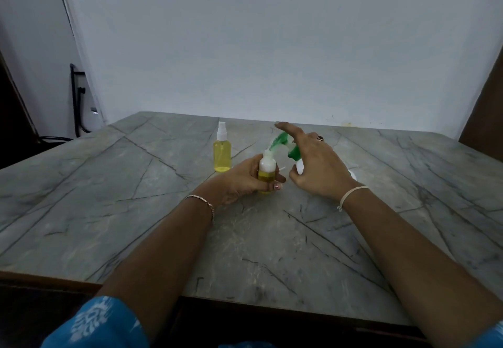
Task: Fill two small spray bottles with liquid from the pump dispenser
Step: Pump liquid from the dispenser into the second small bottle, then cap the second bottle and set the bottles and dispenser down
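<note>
- One full bottle (222,154), capped and yellow to the shoulder, stands on the table (136,184) behind your left hand (245,179); that one looks done.
- The open bottle (266,169) is clamped upright in your left hand's curled fingers, with yellow in its lower part and white foam up to the neck.
- Your right hand (318,162) lies spread over the dispenser (292,153), index finger straight along the green head and nothing wrapped round it. I cannot tell whether the thumb touches the white body.
- The spout (277,140) is blurred and sits right at the open bottle's mouth. If it drifts off that narrow neck, liquid will likely run over your fingers and onto the table.
- Foam hides the true level, so a hard pump could make it overflow.
- With no firm hold on the dispenser, a slanted press may tip it.
</note>
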`<control>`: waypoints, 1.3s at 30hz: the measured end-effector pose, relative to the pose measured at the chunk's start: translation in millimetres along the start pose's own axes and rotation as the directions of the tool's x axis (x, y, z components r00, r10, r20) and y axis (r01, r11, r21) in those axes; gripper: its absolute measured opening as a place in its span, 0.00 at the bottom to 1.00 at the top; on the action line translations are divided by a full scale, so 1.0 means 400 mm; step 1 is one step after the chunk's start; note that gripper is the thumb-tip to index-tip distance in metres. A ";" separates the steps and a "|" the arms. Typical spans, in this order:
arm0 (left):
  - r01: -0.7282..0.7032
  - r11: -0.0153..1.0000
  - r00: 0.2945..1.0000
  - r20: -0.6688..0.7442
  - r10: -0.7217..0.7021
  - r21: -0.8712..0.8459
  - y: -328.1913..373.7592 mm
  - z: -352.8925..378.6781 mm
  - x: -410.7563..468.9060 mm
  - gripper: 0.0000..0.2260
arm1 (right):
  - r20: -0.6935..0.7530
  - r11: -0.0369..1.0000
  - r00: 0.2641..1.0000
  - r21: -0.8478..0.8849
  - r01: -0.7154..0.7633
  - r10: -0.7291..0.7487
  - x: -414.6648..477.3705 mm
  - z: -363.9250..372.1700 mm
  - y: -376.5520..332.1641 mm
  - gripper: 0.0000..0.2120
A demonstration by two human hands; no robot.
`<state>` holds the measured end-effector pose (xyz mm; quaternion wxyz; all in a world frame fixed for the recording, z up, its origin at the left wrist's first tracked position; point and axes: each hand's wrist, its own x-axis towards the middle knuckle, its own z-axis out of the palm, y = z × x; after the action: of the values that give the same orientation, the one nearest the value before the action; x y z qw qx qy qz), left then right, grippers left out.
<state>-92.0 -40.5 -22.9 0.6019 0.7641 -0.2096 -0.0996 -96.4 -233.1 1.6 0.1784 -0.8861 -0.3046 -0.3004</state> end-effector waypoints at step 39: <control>0.014 0.998 0.999 -0.032 -0.012 0.059 0.005 0.004 -0.001 0.15 | -0.171 0.592 0.806 0.765 -0.254 0.567 -0.005 -0.051 0.134 0.33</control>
<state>-93.5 -42.0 -21.3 0.5817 0.7844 -0.1977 -0.0852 -71.7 -284.3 8.6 0.6291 -0.7119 -0.1346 -0.2815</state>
